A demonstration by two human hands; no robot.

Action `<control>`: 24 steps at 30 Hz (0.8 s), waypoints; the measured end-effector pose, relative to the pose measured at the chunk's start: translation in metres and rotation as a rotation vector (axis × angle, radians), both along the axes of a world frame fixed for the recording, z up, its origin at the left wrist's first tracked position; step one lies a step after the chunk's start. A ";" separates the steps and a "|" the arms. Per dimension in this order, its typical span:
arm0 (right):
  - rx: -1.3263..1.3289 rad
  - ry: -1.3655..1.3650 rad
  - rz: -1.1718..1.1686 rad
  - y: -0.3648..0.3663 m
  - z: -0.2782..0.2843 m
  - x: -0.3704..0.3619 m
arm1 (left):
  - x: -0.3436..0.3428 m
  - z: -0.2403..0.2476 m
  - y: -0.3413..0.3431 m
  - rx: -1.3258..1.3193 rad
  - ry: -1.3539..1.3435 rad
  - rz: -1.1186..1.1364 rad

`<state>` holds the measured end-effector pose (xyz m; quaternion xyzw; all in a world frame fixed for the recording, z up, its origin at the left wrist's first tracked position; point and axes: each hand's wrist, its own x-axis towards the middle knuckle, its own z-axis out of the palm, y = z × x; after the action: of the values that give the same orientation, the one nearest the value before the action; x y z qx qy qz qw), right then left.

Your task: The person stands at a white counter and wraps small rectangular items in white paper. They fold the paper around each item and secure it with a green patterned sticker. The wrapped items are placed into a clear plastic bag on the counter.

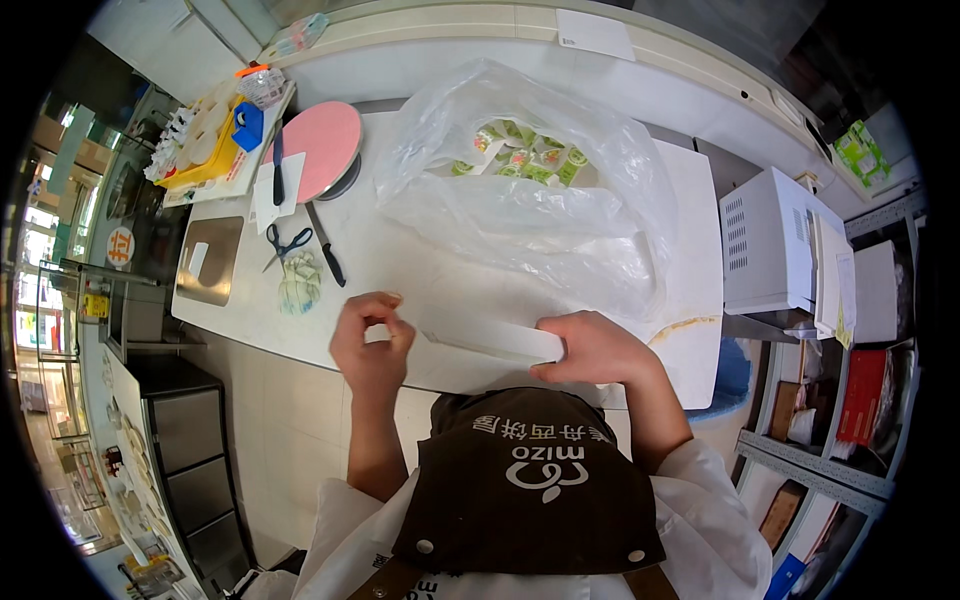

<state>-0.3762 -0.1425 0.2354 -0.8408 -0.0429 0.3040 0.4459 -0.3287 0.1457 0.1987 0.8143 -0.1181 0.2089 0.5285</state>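
Observation:
My right hand [592,347] grips one end of a thin, flat white piece [490,338], perhaps card or a small stack of paper; its exact kind is unclear. The piece is held slightly tilted above the near part of the white table, in front of my apron. Just left of its other end, my left hand [372,338] is closed, thumb and index finger curled together in a ring. Whether anything tiny is pinched there I cannot make out. Beyond both hands lies a large clear plastic bag [530,225], its mouth spread, with several green-and-white printed packets [530,158] inside.
To the left on the table [375,255] are scissors [288,243], a black-handled knife [326,245], a crumpled plastic wrapper [299,283], a pink turntable [318,150], a metal tray [210,262] and a yellow tray [215,150]. A white appliance [775,245] stands at the right.

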 end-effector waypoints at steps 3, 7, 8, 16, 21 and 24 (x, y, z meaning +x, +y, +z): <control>-0.059 -0.121 0.054 -0.012 -0.026 -0.013 | 0.005 0.002 0.016 -0.187 0.062 -0.064; -0.028 -0.051 0.050 -0.019 -0.034 -0.021 | 0.008 -0.001 0.027 -0.368 0.202 -0.142; -0.020 -0.025 0.042 -0.019 -0.034 -0.022 | 0.009 -0.004 0.027 -0.416 0.233 -0.159; -0.399 -0.229 0.218 0.023 -0.171 -0.030 | 0.008 -0.026 0.005 -0.612 0.529 -0.289; -0.458 -0.161 0.295 0.049 -0.236 -0.029 | -0.008 -0.030 -0.026 -0.488 0.753 -0.307; -0.463 -0.391 0.213 0.050 -0.252 -0.031 | -0.017 -0.042 -0.041 -0.396 0.818 -0.393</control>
<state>-0.4069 -0.0926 -0.0167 -0.9531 -0.1453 0.1836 0.1920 -0.3456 0.1043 0.1563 0.6757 -0.0103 -0.2131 0.7056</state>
